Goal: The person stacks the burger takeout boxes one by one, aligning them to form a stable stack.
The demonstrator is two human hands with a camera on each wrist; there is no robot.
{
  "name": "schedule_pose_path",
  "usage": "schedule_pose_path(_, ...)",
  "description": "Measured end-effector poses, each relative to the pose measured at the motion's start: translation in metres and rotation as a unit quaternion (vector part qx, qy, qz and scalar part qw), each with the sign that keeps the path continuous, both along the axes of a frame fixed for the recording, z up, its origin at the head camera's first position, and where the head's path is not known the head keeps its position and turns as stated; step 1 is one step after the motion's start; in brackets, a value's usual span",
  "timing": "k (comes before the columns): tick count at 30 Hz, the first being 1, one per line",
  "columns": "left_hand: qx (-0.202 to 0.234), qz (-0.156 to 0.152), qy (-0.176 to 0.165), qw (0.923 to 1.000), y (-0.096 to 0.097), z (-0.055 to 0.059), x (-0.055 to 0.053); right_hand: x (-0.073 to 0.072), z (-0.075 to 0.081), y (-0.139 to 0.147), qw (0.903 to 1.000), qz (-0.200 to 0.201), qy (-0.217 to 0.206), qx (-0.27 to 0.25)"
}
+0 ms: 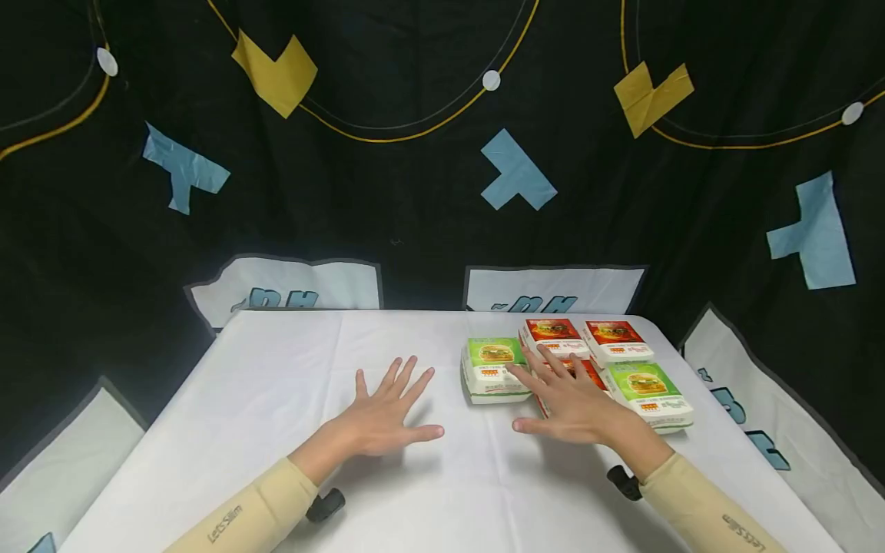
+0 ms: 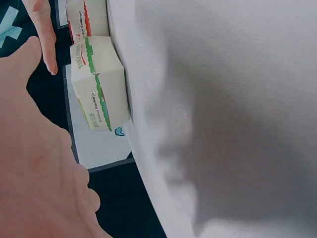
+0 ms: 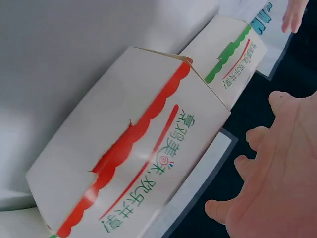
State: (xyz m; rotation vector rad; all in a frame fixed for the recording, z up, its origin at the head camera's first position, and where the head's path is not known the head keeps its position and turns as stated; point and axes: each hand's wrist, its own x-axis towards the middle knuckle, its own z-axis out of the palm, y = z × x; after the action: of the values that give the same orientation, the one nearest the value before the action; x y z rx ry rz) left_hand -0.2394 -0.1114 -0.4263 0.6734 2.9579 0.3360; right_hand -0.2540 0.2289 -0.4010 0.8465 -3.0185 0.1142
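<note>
My left hand [image 1: 380, 418] hovers palm down over the white table with its fingers spread, holding nothing. To its right is a green-topped hamburger box [image 1: 494, 376]. Fingers splayed, my right hand [image 1: 581, 403] is held over the front of the box group and grips nothing. It partly hides a red-topped hamburger box [image 1: 588, 373] in the head view. In the right wrist view that box's red scalloped edge [image 3: 133, 134] shows close up, below the palm. Another green-topped box [image 1: 650, 388] lies just right of the hand.
Two more red-topped boxes, one at the left [image 1: 553, 332] and one at the right [image 1: 615, 338], stand at the table's back right. The white tablecloth [image 1: 276, 384] stretches across the left side. A black curtain [image 1: 415, 207] with tape pieces hangs behind the table.
</note>
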Motion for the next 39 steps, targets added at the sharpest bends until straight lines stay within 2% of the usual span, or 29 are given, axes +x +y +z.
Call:
schedule_pose_path(3, 0.003, -0.003, 0.004, 1.0000, 0.002, 0.000, -0.001, -0.002, -0.003, 0.002, 0.9998, 0.005, 0.021, -0.005)
schedule_pose_path(6, 0.012, -0.016, 0.016, 0.9997, 0.003, -0.001, -0.002, -0.003, -0.006, 0.005, 0.9973, 0.012, 0.071, -0.017)
schedule_pose_path(10, 0.040, -0.015, 0.047, 0.9980, 0.004, -0.002, -0.004, -0.007, -0.007, 0.007, 0.9893, 0.031, 0.131, -0.057)
schedule_pose_path(14, 0.086, -0.013, 0.077, 0.9932, 0.006, -0.003, -0.008, -0.009, -0.008, 0.011, 0.9840, 0.030, 0.152, -0.089)
schedule_pose_path(18, 0.122, -0.016, 0.091, 0.9882, 0.008, -0.005, -0.009, -0.009, -0.011, 0.016, 0.9842, 0.016, 0.152, -0.089)
schedule_pose_path(23, 0.134, -0.015, 0.098, 0.9861, 0.010, -0.006, -0.011, -0.011, -0.010, 0.024, 0.9857, 0.002, 0.142, -0.090)
schedule_pose_path(32, 0.150, -0.018, 0.087, 0.9847, 0.016, -0.004, -0.015, -0.016, -0.012, 0.037, 0.9911, -0.036, 0.101, -0.079)
schedule_pose_path(39, 0.170, -0.032, 0.074, 0.9821, 0.023, -0.004, -0.016, -0.015, -0.017, 0.045, 0.9930, -0.036, 0.090, -0.067)
